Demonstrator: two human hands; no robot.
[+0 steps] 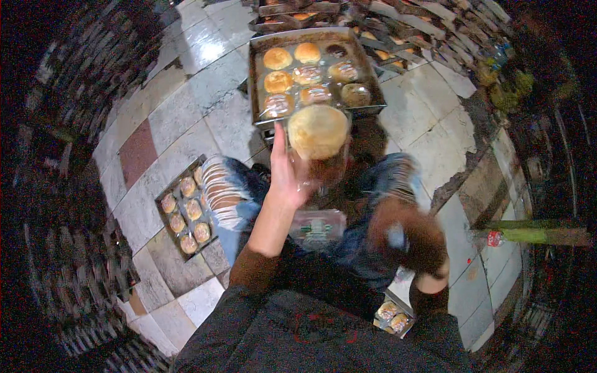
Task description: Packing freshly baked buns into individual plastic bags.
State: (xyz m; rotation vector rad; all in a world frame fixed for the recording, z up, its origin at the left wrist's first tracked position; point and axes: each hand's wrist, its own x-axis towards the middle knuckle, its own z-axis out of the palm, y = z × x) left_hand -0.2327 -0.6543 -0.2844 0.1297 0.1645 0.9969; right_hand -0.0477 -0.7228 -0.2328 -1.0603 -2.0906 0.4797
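My left hand [287,175] is raised in front of me, holding a round golden bun [319,130] that seems to sit in clear plastic film. Just behind the bun stands a metal tray [318,32] with several buns, most of them in clear, printed wrappers. Beside my right knee is my right hand [410,233], badly blurred and dark, so its fingers and anything in them cannot be made out. A clear plastic packet with green print [317,228] lies in my lap between my legs.
A smaller tray of wrapped buns [161,221] lies on the tiled floor by my left knee. Another tray with buns [410,310] is near my right elbow. More stacked trays [298,9] are at the far side. A bottle with a red label [495,238] lies at right.
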